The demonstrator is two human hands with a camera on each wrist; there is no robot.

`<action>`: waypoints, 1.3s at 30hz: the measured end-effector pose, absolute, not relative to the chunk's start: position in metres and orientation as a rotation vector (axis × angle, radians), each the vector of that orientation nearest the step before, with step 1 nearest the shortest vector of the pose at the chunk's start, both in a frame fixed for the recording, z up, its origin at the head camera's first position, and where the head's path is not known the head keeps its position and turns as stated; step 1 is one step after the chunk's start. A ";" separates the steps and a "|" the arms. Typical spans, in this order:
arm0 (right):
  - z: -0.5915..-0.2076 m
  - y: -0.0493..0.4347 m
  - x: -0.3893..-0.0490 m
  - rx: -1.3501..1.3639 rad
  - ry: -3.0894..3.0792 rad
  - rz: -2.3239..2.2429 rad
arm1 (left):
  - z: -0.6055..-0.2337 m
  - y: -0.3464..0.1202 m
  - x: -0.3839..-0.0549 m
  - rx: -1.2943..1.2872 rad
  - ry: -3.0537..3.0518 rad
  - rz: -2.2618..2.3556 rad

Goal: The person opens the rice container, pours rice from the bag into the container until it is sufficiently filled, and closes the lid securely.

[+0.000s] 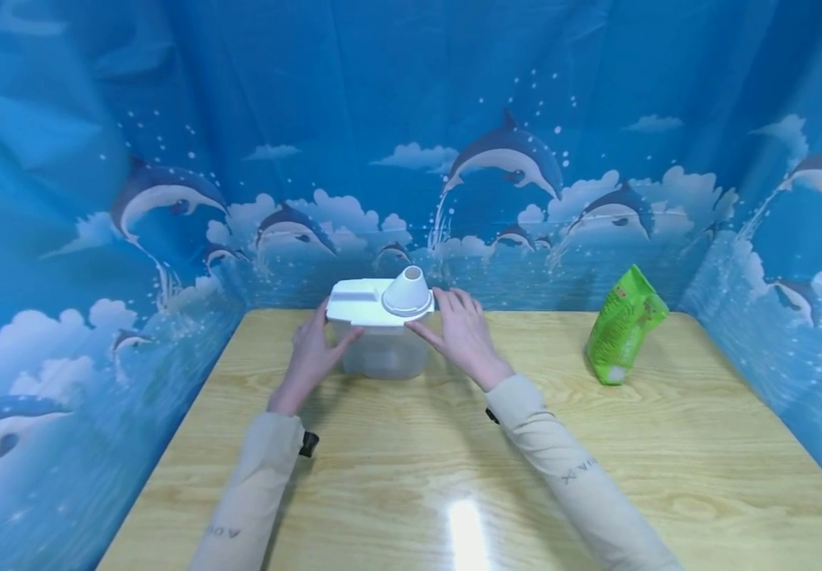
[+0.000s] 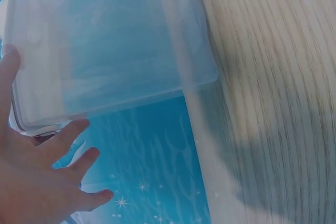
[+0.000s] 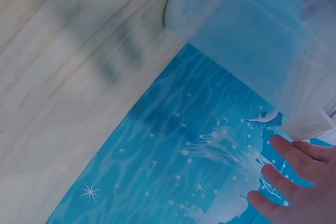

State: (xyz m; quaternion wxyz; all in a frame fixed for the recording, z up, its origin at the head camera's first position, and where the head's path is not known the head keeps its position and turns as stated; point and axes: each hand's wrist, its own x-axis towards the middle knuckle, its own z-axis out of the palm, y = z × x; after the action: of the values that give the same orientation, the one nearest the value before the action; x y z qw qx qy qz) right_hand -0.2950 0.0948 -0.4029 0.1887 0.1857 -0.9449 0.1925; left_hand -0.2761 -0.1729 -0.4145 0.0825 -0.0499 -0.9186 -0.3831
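Observation:
A translucent plastic storage container (image 1: 386,355) stands near the table's back edge, topped by a white lid (image 1: 357,304) with a cone-shaped spout on its right half. My left hand (image 1: 314,349) grips the lid's left end, thumb along the front edge. In the left wrist view its fingers (image 2: 71,132) reach round the container's rim while others spread free. At the opposite end my right hand (image 1: 464,333) holds the lid, thumb at the front corner and fingers behind. The right wrist view shows its fingertips (image 3: 277,141) beside a small pale tab (image 3: 308,124) at the rim.
A green bag (image 1: 618,329) stands at the back right of the wooden table (image 1: 382,476), leaning a little. A blue curtain (image 1: 382,103) printed with dolphins closes off the back and both sides, right up to the table edge.

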 end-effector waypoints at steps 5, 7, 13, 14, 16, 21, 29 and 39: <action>-0.404 0.101 -0.291 0.526 -2.657 0.537 | -0.414 -0.167 -0.272 -0.158 -2.736 -1.155; -0.404 0.103 -0.290 0.520 -2.665 0.542 | -0.414 -0.165 -0.271 -0.161 -2.740 -1.155; -0.401 0.109 -0.285 0.519 -2.671 0.563 | -0.413 -0.159 -0.270 -0.160 -2.756 -1.138; -0.400 0.109 -0.284 0.520 -2.669 0.566 | -0.412 -0.159 -0.269 -0.158 -2.758 -1.137; -0.400 0.111 -0.283 0.524 -2.665 0.570 | -0.412 -0.157 -0.268 -0.156 -2.756 -1.143; -0.400 0.116 -0.280 0.514 -2.674 0.581 | -0.411 -0.151 -0.264 -0.159 -2.755 -1.156; -0.402 0.127 -0.273 0.513 -2.663 0.586 | -0.413 -0.142 -0.259 -0.179 -2.761 -1.155; -0.402 0.138 -0.265 0.500 -2.667 0.580 | -0.413 -0.131 -0.257 -0.229 -2.772 -1.118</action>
State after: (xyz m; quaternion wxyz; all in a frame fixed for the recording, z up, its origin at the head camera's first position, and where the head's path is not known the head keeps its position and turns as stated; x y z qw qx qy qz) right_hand -0.2652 0.1379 -0.4017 0.1824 0.1773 -0.9451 0.2053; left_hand -0.2568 -0.1313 -0.4129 0.0716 -0.0761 -0.9223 -0.3720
